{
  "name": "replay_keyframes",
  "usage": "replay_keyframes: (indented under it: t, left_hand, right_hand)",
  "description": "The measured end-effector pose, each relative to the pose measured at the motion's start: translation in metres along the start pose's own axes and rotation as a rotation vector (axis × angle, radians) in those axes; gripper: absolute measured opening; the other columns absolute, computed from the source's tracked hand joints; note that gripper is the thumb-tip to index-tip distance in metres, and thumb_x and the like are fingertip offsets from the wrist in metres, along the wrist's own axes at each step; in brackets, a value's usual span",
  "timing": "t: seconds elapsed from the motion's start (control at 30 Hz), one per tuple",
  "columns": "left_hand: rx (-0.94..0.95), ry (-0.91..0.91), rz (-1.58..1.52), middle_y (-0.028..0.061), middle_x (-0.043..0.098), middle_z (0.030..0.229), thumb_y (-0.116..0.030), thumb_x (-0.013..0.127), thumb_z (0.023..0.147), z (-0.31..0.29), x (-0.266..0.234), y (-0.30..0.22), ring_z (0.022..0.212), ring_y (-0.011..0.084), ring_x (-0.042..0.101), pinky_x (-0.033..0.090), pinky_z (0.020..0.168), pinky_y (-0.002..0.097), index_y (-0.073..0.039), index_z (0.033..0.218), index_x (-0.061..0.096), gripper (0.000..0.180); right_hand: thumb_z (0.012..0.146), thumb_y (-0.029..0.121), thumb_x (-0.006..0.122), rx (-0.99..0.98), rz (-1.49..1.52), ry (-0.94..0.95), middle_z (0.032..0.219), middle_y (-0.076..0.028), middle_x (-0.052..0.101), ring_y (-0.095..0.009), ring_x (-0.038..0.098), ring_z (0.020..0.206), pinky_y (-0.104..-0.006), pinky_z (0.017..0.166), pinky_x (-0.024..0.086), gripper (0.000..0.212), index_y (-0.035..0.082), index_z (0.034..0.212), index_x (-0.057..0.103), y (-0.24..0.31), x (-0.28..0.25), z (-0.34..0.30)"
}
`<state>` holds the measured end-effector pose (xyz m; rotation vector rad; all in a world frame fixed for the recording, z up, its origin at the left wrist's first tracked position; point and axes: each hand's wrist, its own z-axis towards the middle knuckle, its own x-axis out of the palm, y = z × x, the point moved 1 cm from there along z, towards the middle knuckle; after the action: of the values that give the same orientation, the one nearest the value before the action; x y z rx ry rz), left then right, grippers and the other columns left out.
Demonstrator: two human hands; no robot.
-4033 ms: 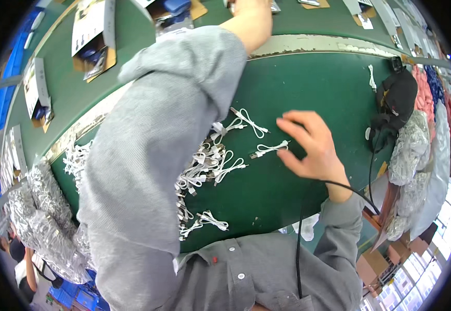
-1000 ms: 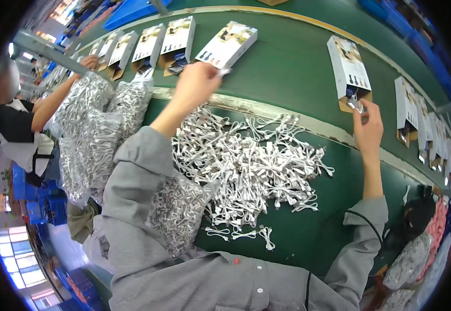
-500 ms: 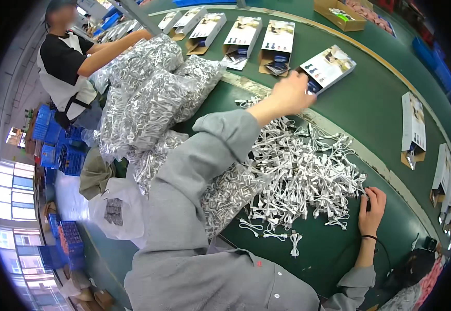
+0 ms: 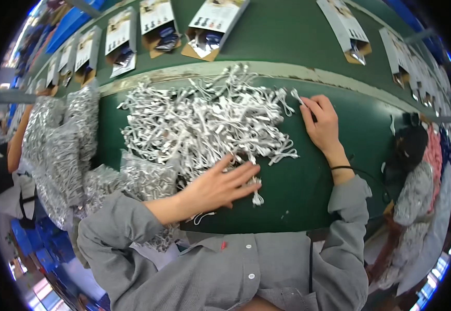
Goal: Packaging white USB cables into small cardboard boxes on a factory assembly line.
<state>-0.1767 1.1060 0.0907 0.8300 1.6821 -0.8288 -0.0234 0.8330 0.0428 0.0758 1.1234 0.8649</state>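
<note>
A wide heap of short white USB cables [image 4: 220, 116] covers the middle of the green worktop [image 4: 308, 202]. At its near edge my left hand [image 4: 217, 184] lies palm down with fingers spread, touching the cables and holding none that I can see. To the right of the heap, my right hand [image 4: 323, 124] pinches the end of one white cable [image 4: 297, 96] between thumb and fingertips. Just beyond my left fingertips, another small white cable [image 4: 257, 198] sticks out toward me.
Clear bags packed with cables [image 4: 62, 150] stand at the left, with a smaller bag [image 4: 150, 176] beside my left forearm. Open-ended printed boxes [image 4: 217, 23] line the green belt past a worn ledge [image 4: 308, 72]. A co-worker's arm [image 4: 17, 137] shows far left. A black cord crosses my right wrist.
My left hand has left the box on the belt and come down to the heap's near edge. My right hand now pinches a cable. The view has turned, and the boxes appear farther left.
</note>
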Motion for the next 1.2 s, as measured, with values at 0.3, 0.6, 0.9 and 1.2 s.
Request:
replay_keyframes:
  t: [0.3,0.6,0.9,1.2]
  left_hand:
    - [0.009,-0.252,-0.006,0.0047,0.058,0.107,-0.026,0.065,0.082,0.043,-0.040,0.002,0.104,0.0184,0.054,0.044,0.083,0.0356,-0.008,0.104,0.064,0.029]
    - [-0.422,-0.370,-0.102,0.0211,0.047,0.140,-0.070,0.073,0.064,0.106,-0.030,0.095,0.131,0.0419,0.044,0.029,0.108,0.0662,-0.014,0.137,0.054,0.093]
    - [-0.379,-0.423,-0.060,0.0089,0.058,0.102,-0.042,0.073,0.080,0.107,-0.018,0.082,0.098,0.0278,0.059,0.047,0.083,0.0426,-0.010,0.100,0.068,0.038]
    - [-0.329,-0.563,-0.023,0.0047,0.057,0.092,-0.015,0.063,0.079,0.109,-0.024,0.090,0.087,0.0233,0.060,0.049,0.069,0.0361,-0.010,0.089,0.061,0.011]
  right_hand:
    - [0.089,0.011,0.069,0.057,0.070,-0.020,0.074,-0.006,0.059,-0.020,0.057,0.064,-0.0320,0.058,0.046,0.010,0.002,0.094,0.069,-0.009,0.001,-0.006]
    - [0.090,0.014,0.071,0.337,0.385,-0.078,0.063,0.005,0.051,-0.003,0.044,0.059,-0.0226,0.054,0.035,0.018,-0.002,0.096,0.071,0.014,0.011,0.075]
    - [0.084,0.029,0.072,0.226,0.278,0.158,0.062,-0.007,0.061,-0.018,0.059,0.058,-0.0333,0.058,0.047,0.029,0.002,0.095,0.073,0.021,0.071,0.148]
    - [0.087,0.031,0.067,-0.030,0.108,0.142,0.087,-0.014,0.071,-0.035,0.068,0.081,-0.0437,0.076,0.054,0.030,0.003,0.096,0.071,-0.004,0.133,0.205]
